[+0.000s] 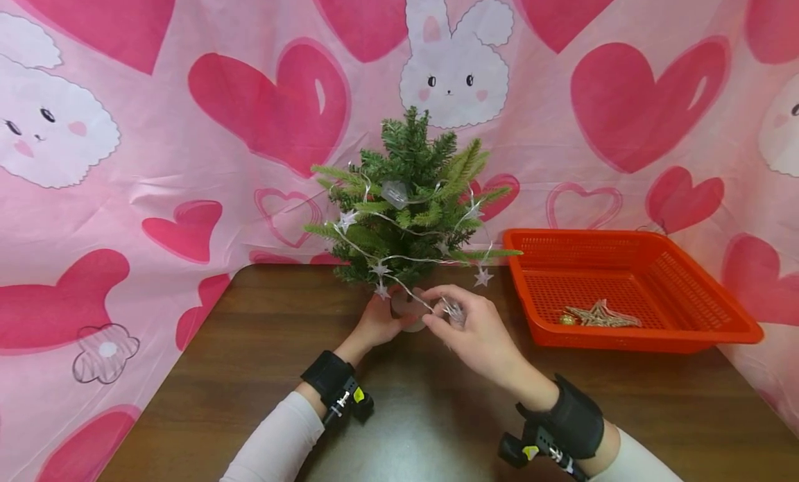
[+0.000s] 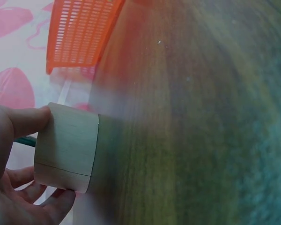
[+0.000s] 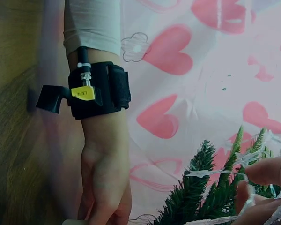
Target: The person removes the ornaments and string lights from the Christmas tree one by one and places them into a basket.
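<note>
A small artificial Christmas tree stands on a round pale wooden base on the table. My left hand grips that base from the side, thumb on one face and fingers around the other in the left wrist view. A string of clear star lights winds across the branches, and its lower end runs down to my right hand. That hand pinches the wire between thumb and fingers in front of the trunk. A bunched remainder of the string sits within its fingers. A clear plastic piece rests among the upper branches.
To the right of the tree stands an orange perforated basket. Inside lie a glittery star ornament and a small gold ball. A pink cloth with hearts and rabbits hangs behind the brown wooden table.
</note>
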Tool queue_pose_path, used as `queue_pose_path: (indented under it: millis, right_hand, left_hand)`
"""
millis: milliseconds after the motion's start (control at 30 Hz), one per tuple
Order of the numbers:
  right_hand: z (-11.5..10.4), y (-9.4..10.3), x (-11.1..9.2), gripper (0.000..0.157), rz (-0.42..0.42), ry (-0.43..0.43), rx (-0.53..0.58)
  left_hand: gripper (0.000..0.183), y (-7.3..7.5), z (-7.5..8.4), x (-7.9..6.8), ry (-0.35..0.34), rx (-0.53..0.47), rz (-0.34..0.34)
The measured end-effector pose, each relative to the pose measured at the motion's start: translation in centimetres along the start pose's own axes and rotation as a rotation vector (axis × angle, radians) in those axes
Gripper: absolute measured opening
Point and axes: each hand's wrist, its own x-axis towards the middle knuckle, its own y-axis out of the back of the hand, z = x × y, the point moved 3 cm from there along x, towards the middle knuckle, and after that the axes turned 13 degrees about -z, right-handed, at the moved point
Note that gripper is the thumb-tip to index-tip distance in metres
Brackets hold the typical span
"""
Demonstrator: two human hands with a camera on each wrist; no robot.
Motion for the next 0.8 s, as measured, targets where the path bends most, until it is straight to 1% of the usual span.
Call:
queue_pose_path:
  millis: [100,200,333,400,467,533,633,700,800]
  right_hand:
    - [0.2,0.1,0.1,0.019,0.017,0.001,0.030]
    - [0.4,0.3,0.2,0.017,0.030,0.014,0.056]
    - [0.6,0.5,0.1,0.016,0.040,0.022,0.054]
    - [0.7,0.4,0.1,0.016,0.039,0.021,0.051]
    - [0.8,0.4,0.1,0.015,0.038,0.019,0.040]
    - [0.7,0.4,0.2,0.013,0.047,0.020,0.022]
    - [0.6,0.5,0.2,0.009,0.073,0.017,-0.008]
    - [0.5,0.7,0.2,0.008,0.094,0.015,-0.029]
    - [0.4,0.9,0.2,0.006,0.128,0.024,-0.080]
  left_hand:
    - [0.061,-0.1,0.1,-0.1,0.019,0.008,0.005]
    - [0.063,-0.1,0.2,-0.1,0.032,0.023,0.025]
    - [0.063,-0.2,0.2,-0.1,0.031,0.038,0.043]
    - [0.063,-0.1,0.0,-0.1,0.025,0.009,0.018]
    - [0.062,0.0,-0.2,-0.2,0.027,-0.044,-0.021]
    - [0.057,0.3,-0.6,-0.2,0.039,-0.109,-0.070]
    - [0.048,0.8,-1.0,-0.2,0.065,-0.183,-0.125]
    - [0.046,1.2,-1.2,-0.2,0.080,-0.229,-0.155]
    - [0.048,1.5,-1.4,-0.2,0.091,-0.269,-0.182]
